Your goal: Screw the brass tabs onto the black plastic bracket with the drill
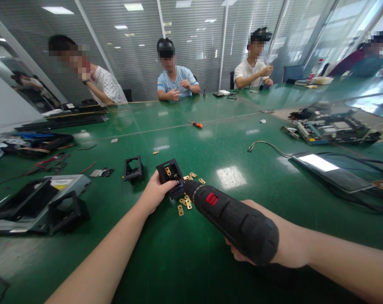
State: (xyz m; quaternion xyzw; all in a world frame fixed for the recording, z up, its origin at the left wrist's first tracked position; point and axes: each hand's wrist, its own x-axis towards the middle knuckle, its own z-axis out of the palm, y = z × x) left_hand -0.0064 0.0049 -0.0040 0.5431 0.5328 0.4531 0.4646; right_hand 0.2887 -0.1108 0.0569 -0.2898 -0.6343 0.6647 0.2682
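My left hand [155, 192] grips a black plastic frame [174, 164] by its near left side, thumb over the edge. A brass plate [168, 171] shows inside that frame. My right hand [238, 249] is wrapped round the handle of a black cordless drill [236, 219] with a red switch on top. The drill's chuck points into the frame, close to my left thumb; the bit's tip is too small to make out. Several loose brass plates [180, 210] with holes lie on the table beside and below the frame.
A second black frame [133, 169] stands to the left, another [68, 211] beside a grey metal case [74, 185]. An orange screwdriver [197, 125] lies farther off. At right are a power adapter [333, 171] with cables and circuit boards [337, 126]. Several people sit across the green table [141, 261].
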